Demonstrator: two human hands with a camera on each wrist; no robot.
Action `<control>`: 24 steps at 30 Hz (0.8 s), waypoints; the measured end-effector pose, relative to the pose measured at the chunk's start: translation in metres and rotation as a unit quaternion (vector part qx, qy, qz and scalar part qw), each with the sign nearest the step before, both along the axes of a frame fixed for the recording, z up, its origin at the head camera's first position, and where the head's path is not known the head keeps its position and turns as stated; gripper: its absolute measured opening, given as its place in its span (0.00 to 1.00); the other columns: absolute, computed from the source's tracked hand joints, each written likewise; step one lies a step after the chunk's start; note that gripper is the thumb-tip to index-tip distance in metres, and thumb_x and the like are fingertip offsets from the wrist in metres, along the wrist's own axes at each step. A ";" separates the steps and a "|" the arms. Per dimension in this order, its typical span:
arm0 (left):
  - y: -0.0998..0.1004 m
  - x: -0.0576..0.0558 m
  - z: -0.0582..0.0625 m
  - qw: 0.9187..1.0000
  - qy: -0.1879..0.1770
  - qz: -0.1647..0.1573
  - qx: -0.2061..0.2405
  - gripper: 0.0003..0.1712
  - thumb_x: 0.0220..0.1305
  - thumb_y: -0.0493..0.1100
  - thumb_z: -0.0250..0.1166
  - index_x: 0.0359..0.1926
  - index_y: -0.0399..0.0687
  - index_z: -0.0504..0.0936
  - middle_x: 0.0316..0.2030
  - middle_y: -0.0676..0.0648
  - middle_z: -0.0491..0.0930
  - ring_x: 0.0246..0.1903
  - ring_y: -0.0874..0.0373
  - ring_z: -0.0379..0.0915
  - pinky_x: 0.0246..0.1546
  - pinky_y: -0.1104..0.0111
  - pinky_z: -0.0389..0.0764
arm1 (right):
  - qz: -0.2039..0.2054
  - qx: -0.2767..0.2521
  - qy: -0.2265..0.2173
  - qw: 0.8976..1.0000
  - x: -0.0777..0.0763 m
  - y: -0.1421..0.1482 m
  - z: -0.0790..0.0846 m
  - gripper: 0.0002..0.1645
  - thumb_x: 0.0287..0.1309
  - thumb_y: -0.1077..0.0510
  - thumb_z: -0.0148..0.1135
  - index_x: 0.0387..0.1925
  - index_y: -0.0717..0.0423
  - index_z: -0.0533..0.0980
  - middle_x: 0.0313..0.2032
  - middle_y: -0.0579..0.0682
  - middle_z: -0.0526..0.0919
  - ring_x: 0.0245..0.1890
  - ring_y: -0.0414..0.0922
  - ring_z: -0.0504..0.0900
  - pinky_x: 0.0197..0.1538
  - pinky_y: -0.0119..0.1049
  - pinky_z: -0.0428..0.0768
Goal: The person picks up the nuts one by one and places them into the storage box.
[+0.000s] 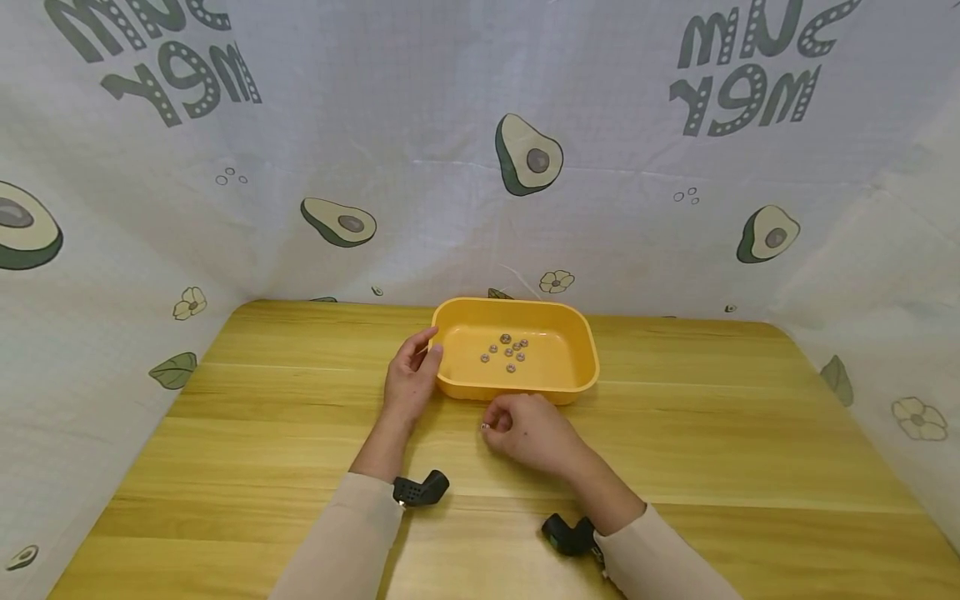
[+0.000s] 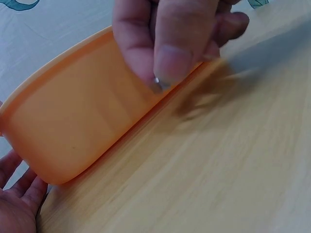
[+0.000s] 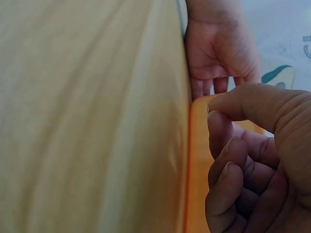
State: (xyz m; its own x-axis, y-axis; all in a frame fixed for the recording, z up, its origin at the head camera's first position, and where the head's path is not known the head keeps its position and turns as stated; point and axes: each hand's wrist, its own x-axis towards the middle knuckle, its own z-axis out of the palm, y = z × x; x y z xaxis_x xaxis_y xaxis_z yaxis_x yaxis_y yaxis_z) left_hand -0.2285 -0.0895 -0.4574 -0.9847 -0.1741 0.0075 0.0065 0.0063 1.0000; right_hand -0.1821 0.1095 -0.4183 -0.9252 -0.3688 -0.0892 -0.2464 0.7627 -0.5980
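A yellow plastic bin (image 1: pixel 573 346) stands on the table with several small metal nuts (image 1: pixel 508 352) scattered over its floor. My left hand (image 1: pixel 411 379) rests against the bin's left end, thumb and index finger at the rim. In the left wrist view its fingers (image 2: pixel 34 191) lie fairly straight against the lower corner. Just in front of the bin's near wall, my right hand (image 1: pixel 532 433) pinches a small shiny nut (image 1: pixel 485 427) between thumb and index finger. The left wrist view shows only a glint of this nut (image 2: pixel 158 83) beneath the thumb; the remaining fingers are curled.
The wood-grain table (image 1: pixel 712 442) extends to both sides of the bin. Behind it hangs a pale cloth (image 1: pixel 420 142) printed with avocados, its lower part meeting the table's back edge. Each wrist carries a black camera (image 1: pixel 423 489).
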 end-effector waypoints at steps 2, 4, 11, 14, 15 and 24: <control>0.000 0.000 0.000 1.000 0.000 -0.001 0.003 0.23 0.74 0.48 0.61 0.67 0.53 0.78 0.70 0.46 0.71 0.72 0.47 0.66 0.73 0.53 0.70 | 0.001 -0.004 0.003 1.000 0.002 0.002 0.005 0.05 0.56 0.54 0.73 0.30 0.44 0.82 0.22 0.39 0.79 0.24 0.38 0.75 0.31 0.31 0.74; -0.001 -0.001 -0.001 1.000 0.000 -0.002 0.003 0.23 0.74 0.47 0.60 0.67 0.53 0.78 0.71 0.46 0.71 0.72 0.47 0.65 0.73 0.53 0.70 | 0.000 -0.010 -0.001 1.000 0.003 0.003 0.010 0.05 0.56 0.54 0.73 0.30 0.44 0.82 0.23 0.40 0.79 0.25 0.39 0.75 0.31 0.31 0.75; -0.001 -0.001 -0.002 1.000 0.000 -0.004 0.004 0.23 0.75 0.48 0.60 0.67 0.53 0.77 0.71 0.46 0.71 0.73 0.46 0.65 0.73 0.53 0.69 | -0.024 -0.019 -0.008 0.999 -0.003 0.011 0.030 0.05 0.58 0.54 0.72 0.31 0.46 0.82 0.23 0.43 0.79 0.24 0.41 0.74 0.28 0.31 0.73; -0.001 -0.001 -0.001 1.000 0.002 -0.004 0.006 0.23 0.74 0.48 0.60 0.67 0.53 0.78 0.71 0.46 0.71 0.73 0.47 0.65 0.73 0.53 0.69 | -0.024 -0.016 0.010 1.000 -0.010 0.017 0.038 0.05 0.59 0.54 0.72 0.32 0.48 0.82 0.24 0.44 0.79 0.23 0.41 0.74 0.26 0.31 0.73; -0.001 -0.001 -0.002 1.000 0.002 -0.004 0.006 0.23 0.74 0.47 0.60 0.67 0.53 0.77 0.71 0.46 0.71 0.72 0.47 0.65 0.73 0.53 0.69 | -0.025 -0.016 0.011 0.999 -0.013 0.019 0.040 0.05 0.60 0.54 0.72 0.32 0.48 0.82 0.24 0.45 0.79 0.23 0.41 0.74 0.26 0.31 0.73; 0.000 -0.001 0.000 1.000 0.004 -0.002 0.003 0.22 0.74 0.46 0.60 0.67 0.52 0.77 0.70 0.46 0.71 0.72 0.47 0.66 0.72 0.53 0.70 | -0.031 -0.011 0.006 0.999 -0.044 0.027 0.053 0.07 0.62 0.52 0.69 0.37 0.51 0.82 0.28 0.49 0.79 0.25 0.45 0.74 0.30 0.34 0.75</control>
State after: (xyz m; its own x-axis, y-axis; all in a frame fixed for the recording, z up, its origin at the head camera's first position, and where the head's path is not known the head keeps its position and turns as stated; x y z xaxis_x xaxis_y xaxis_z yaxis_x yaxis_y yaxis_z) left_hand -0.2291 -0.0895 -0.4570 -0.9854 -0.1694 0.0147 0.0147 0.0009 0.9999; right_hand -0.2265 0.1367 -0.3649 -0.9476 -0.3119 -0.0696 -0.2063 0.7634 -0.6121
